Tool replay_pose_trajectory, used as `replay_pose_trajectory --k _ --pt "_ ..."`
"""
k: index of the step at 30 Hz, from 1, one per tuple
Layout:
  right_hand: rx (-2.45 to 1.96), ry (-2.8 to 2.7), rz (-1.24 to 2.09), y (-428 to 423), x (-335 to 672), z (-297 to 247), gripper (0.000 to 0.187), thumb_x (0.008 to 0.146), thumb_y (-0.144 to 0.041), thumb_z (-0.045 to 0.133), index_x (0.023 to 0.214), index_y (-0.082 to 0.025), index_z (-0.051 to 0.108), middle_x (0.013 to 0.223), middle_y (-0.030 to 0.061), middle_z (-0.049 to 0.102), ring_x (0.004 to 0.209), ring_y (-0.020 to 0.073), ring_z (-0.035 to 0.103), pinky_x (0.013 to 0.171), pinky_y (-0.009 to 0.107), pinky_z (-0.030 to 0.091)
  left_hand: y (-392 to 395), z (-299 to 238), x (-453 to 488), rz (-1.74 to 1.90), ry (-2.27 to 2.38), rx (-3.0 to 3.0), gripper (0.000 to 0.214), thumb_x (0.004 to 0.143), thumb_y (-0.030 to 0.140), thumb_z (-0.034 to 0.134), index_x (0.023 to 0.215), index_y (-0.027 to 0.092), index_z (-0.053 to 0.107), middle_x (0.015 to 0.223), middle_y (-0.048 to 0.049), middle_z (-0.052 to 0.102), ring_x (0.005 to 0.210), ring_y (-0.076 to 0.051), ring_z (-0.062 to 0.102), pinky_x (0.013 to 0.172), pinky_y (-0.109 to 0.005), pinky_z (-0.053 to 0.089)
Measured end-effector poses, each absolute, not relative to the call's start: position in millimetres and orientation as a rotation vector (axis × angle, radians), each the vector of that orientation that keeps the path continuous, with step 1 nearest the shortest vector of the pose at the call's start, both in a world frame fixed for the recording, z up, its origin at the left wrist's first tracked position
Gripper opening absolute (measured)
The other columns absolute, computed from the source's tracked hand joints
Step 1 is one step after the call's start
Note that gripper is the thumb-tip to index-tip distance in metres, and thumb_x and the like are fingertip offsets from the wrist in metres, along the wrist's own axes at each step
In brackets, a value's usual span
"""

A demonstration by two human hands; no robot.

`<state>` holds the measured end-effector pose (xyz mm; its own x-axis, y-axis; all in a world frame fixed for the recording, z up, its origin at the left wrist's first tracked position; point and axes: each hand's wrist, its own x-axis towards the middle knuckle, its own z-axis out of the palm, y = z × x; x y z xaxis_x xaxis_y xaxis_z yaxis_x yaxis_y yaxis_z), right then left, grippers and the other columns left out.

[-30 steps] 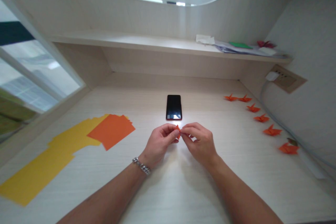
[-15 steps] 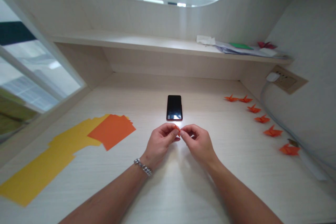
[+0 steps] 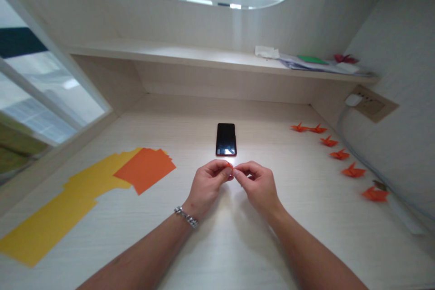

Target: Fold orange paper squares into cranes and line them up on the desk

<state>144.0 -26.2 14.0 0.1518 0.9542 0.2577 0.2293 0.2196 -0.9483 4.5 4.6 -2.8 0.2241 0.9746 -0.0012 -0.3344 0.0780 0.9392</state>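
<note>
My left hand [image 3: 211, 184], with a silver chain bracelet at its wrist, pinches a small folded piece of orange paper [image 3: 230, 166]. From the other side, my right hand [image 3: 256, 184] grips the same piece between thumb and forefinger. Most of the folded paper is hidden by my fingertips, so its shape cannot be made out. Just beyond my hands a black phone [image 3: 226, 139] lies flat on the desk. Several orange paper cranes [image 3: 353, 170] stand in a curved row on the right.
Orange sheets [image 3: 145, 170] lie fanned on the left, partly over a spread of yellow sheets [image 3: 50, 224]. A grey cable [image 3: 360, 156] runs from the wall socket [image 3: 374, 103] along the right side. Papers [image 3: 316, 63] rest on the shelf [image 3: 170, 53] above the desk.
Fingers of my left hand have curled in slightly under the folded paper. Otherwise both hands keep the same place and hold.
</note>
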Motion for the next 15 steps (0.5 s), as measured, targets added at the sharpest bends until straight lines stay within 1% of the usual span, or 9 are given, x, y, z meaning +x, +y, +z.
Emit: replay_pose_trajectory --k 8,15 --pt "-1.245 -1.326 0.841 -26.2 144.3 14.0 0.010 0.076 -0.023 0.064 0.076 -0.017 0.071 0.073 0.0043 0.068 0.064 0.0150 0.061 0.053 0.023 0.049 -0.4 -0.4 6.5 1.111 0.798 1.013 0.019 0.072 0.030 0.075 0.081 0.015 0.067 0.080 -0.0020 0.064 0.075 -0.014 0.060 0.077 -0.031 0.053" --pt "-1.267 -1.459 0.730 -28.9 144.5 20.2 0.010 0.079 -0.021 0.060 0.075 -0.017 0.068 0.074 0.0041 0.065 0.067 0.0152 0.061 0.054 0.022 0.050 -0.7 4.5 5.6 1.067 0.845 1.083 0.020 0.073 0.032 0.073 0.078 0.015 0.065 0.076 -0.0013 0.061 0.071 -0.013 0.057 0.070 -0.026 0.049"
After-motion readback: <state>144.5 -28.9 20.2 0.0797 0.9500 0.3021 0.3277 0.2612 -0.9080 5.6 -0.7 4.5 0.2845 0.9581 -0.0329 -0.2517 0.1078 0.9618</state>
